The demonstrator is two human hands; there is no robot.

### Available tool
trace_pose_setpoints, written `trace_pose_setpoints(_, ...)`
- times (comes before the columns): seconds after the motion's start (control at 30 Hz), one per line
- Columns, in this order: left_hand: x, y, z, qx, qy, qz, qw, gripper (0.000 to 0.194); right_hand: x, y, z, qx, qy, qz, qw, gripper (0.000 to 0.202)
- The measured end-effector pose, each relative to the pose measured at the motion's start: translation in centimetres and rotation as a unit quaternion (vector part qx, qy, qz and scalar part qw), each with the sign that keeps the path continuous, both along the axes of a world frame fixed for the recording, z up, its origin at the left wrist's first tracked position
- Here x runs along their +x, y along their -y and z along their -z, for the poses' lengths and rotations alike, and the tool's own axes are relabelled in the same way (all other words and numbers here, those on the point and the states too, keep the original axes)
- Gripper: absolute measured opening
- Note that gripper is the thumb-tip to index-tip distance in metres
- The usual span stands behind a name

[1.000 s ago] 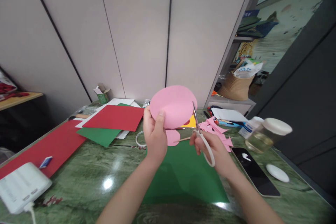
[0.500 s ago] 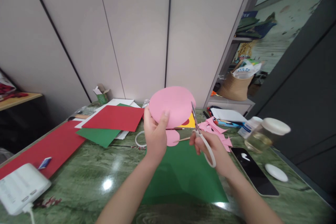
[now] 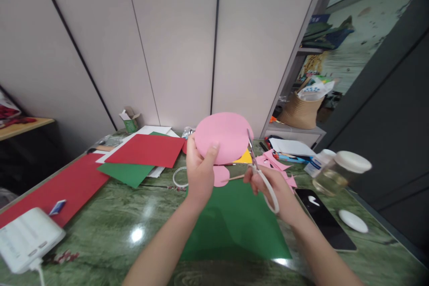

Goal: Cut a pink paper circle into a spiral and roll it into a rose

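My left hand (image 3: 201, 172) grips the lower left of a large pink paper oval (image 3: 224, 137), thumb in front, holding it up above the table. In my right hand (image 3: 268, 185) is a pair of scissors (image 3: 264, 181) with white handles, its blades at the oval's right edge. Below lies a smaller pink paper piece (image 3: 221, 175), partly behind my left hand, with a thin wooden stick (image 3: 236, 178) at its right. A green sheet (image 3: 234, 223) lies flat beneath both hands. Pink paper scraps (image 3: 271, 159) are heaped behind my right hand.
Red paper (image 3: 147, 149) tops a stack of sheets at the left. A white power bank (image 3: 30, 239) with a cable sits front left. At the right are a phone (image 3: 323, 219), a white oval case (image 3: 353, 220) and a lidded jar of liquid (image 3: 338, 174). Cabinet doors (image 3: 174, 44) rise behind.
The pink oval and my left hand have shifted slightly to the right. The scissors and my right hand have moved a little to the right as well, still at the oval's edge.
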State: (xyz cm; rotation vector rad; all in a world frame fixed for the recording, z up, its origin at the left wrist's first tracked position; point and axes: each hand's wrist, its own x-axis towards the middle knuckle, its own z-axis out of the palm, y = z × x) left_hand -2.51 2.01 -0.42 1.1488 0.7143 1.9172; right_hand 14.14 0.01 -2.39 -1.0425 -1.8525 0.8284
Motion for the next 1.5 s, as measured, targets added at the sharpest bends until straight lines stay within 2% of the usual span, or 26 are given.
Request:
trace_pose_setpoints(0.33,-0.1,0.0,-0.2,0.008,0.003,-0.032,0.999,0.026,-0.1,0.2,-0.4,-0.031,0.009,0.005,0.999,0.052)
trace_pose_setpoints(0.7,-0.2,0.0,-0.2,0.001,0.007,-0.058,0.998,0.029,-0.1,0.0,0.1,-0.014,0.034,0.003,0.999,0.052)
trace_pose_setpoints(1.03,-0.6,0.2,-0.2,-0.009,-0.030,-0.022,0.999,0.031,-0.3,0.4,-1.0,0.028,0.037,0.011,0.999,0.056)
trace_pose_setpoints(1.5,-0.5,-0.1,-0.2,-0.008,0.003,-0.067,0.998,0.030,0.1,0.1,-0.6,-0.019,0.050,-0.003,0.999,0.045)
